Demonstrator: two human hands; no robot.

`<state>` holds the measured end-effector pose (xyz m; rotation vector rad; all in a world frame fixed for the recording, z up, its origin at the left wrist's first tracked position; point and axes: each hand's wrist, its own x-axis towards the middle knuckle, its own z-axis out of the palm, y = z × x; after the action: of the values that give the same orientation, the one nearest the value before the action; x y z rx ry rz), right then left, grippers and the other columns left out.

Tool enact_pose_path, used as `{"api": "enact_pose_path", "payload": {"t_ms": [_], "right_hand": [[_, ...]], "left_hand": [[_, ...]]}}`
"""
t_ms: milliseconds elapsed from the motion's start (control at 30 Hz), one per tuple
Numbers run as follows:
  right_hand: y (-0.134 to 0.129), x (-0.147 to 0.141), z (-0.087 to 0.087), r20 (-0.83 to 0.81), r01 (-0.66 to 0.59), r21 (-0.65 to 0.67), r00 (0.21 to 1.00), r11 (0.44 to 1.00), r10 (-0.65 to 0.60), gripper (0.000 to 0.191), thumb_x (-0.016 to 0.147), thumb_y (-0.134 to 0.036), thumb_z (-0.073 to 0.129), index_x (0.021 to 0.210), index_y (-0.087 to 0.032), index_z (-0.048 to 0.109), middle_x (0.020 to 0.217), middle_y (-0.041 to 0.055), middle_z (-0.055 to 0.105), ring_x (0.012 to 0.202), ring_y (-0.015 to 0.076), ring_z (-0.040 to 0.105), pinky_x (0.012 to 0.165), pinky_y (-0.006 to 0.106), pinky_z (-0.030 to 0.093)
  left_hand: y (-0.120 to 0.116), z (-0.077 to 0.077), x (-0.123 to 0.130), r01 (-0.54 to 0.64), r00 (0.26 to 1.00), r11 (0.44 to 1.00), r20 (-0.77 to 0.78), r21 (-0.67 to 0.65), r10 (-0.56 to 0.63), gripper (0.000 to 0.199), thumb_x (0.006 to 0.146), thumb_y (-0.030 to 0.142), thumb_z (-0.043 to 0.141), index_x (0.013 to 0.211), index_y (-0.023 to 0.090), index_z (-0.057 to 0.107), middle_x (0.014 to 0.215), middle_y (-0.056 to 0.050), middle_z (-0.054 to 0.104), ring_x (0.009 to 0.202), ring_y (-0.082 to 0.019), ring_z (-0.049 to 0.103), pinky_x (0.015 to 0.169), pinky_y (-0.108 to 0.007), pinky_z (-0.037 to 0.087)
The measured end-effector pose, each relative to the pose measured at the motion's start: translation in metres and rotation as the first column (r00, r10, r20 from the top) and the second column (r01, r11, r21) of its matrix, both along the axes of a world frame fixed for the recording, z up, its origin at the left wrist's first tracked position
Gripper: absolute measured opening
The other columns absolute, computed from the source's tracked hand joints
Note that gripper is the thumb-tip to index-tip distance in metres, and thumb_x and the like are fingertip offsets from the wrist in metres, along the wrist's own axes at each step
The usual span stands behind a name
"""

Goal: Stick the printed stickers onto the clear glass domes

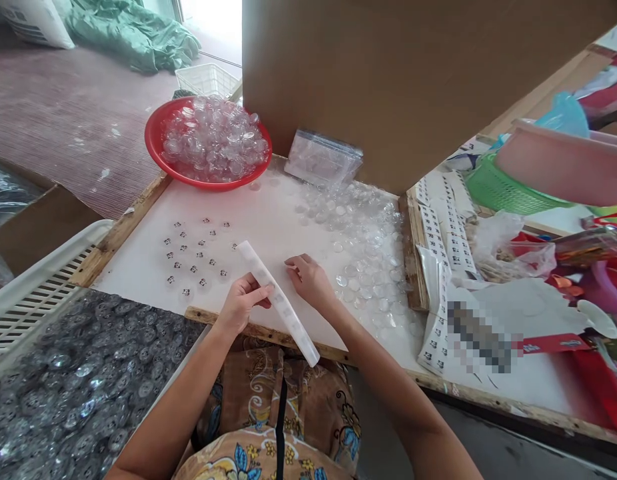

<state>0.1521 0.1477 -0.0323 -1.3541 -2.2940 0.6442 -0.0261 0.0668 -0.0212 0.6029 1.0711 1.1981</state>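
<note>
Plainly, with the white tabletop [268,213] as landmark, a white slotted crate [48,283] stands off its left side, and a mass of printed clear discs [113,360] lies below its near left edge. A red basin [161,157], heaped with clear plastic discs [216,140], sits at the tabletop's far left corner. On the tabletop's left part, loose discs with small black-and-white prints [200,255] are spread out, apart from one another. Over its near edge, the left hand [243,303] pinches a white paper strip [283,307] between thumb and fingers; the strip slants from above the tabletop to past its front edge. Above the tabletop's middle, just right of the strip, the right hand [311,280] has thumb and fingertips drawn close together; whether they pinch anything, I cannot tell. Unprinted clear discs [366,280] cover the tabletop's right part. Beyond its wooden right border [412,247] lie printed sticker strips [436,313], and farther right a green basket [513,190].
</note>
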Motion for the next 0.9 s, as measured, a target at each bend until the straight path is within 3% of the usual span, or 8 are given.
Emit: {"api": "enact_pose_path", "payload": {"t_ms": [133, 233, 400, 533, 700, 900], "right_hand": [[0.013, 0.026, 0.003, 0.024, 0.126, 0.172, 0.991, 0.977, -0.132, 0.020, 0.089, -0.021, 0.053, 0.106, -0.019, 0.062, 0.107, 0.0124, 0.061, 0.099, 0.0268, 0.056, 0.084, 0.040, 0.048], [0.021, 0.045, -0.001, 0.117, 0.180, 0.187, 0.972, 0.966, -0.203, 0.026, 0.086, -0.016, 0.052, 0.110, -0.018, 0.063, 0.108, 0.0146, 0.060, 0.099, 0.0305, 0.054, 0.080, 0.044, 0.048], [0.015, 0.047, -0.013, 0.119, 0.104, 0.175, 0.985, 0.979, -0.126, 0.031, 0.087, -0.013, 0.047, 0.114, -0.019, 0.061, 0.107, 0.0148, 0.059, 0.099, 0.0300, 0.053, 0.080, 0.045, 0.048], [0.010, 0.046, -0.010, 0.060, 0.043, 0.121, 0.997, 0.992, -0.051, 0.029, 0.087, -0.018, 0.052, 0.114, -0.020, 0.060, 0.102, 0.0114, 0.061, 0.095, 0.0274, 0.055, 0.081, 0.043, 0.048], [0.021, 0.057, -0.007, 0.006, 0.161, 0.209, 0.986, 0.965, -0.166, 0.028, 0.086, -0.018, 0.054, 0.113, -0.021, 0.061, 0.109, 0.0125, 0.059, 0.102, 0.0285, 0.054, 0.087, 0.045, 0.047], [0.027, 0.055, -0.012, 0.021, 0.141, 0.179, 0.989, 0.974, -0.147, 0.025, 0.087, -0.018, 0.053, 0.109, -0.021, 0.064, 0.109, 0.0123, 0.061, 0.104, 0.0286, 0.055, 0.087, 0.046, 0.048]], "left_hand": [[0.000, -0.001, 0.000, 0.009, 1.000, 1.000, 0.012, 0.001, -0.009, 0.029, 0.063, 0.034, 0.080, 0.081, 0.015, 0.068, 0.072, -0.002, 0.065, 0.063, -0.013, 0.060, 0.053, -0.022, 0.050], [0.000, 0.000, 0.000, 0.021, 1.000, 1.000, 0.018, 0.001, -0.021, 0.028, 0.063, 0.033, 0.080, 0.080, 0.015, 0.067, 0.071, -0.002, 0.065, 0.063, -0.013, 0.060, 0.053, -0.022, 0.050], [0.000, 0.001, 0.000, 0.036, 0.999, 0.999, 0.008, -0.002, -0.035, 0.027, 0.065, 0.033, 0.080, 0.081, 0.015, 0.067, 0.073, -0.003, 0.065, 0.064, -0.014, 0.060, 0.054, -0.023, 0.051], [0.000, 0.002, 0.000, 0.033, 0.999, 0.999, -0.001, -0.006, -0.033, 0.028, 0.064, 0.034, 0.079, 0.081, 0.015, 0.067, 0.072, -0.003, 0.064, 0.063, -0.014, 0.059, 0.054, -0.023, 0.050], [0.001, 0.002, 0.000, 0.039, 0.999, 0.999, -0.005, -0.008, -0.039, 0.028, 0.063, 0.033, 0.080, 0.080, 0.015, 0.067, 0.071, -0.003, 0.065, 0.063, -0.014, 0.060, 0.054, -0.023, 0.050], [0.001, 0.003, 0.000, 0.035, 0.999, 0.999, -0.007, -0.005, -0.035, 0.027, 0.063, 0.032, 0.080, 0.079, 0.015, 0.067, 0.070, -0.002, 0.065, 0.062, -0.013, 0.059, 0.053, -0.022, 0.050]]}}
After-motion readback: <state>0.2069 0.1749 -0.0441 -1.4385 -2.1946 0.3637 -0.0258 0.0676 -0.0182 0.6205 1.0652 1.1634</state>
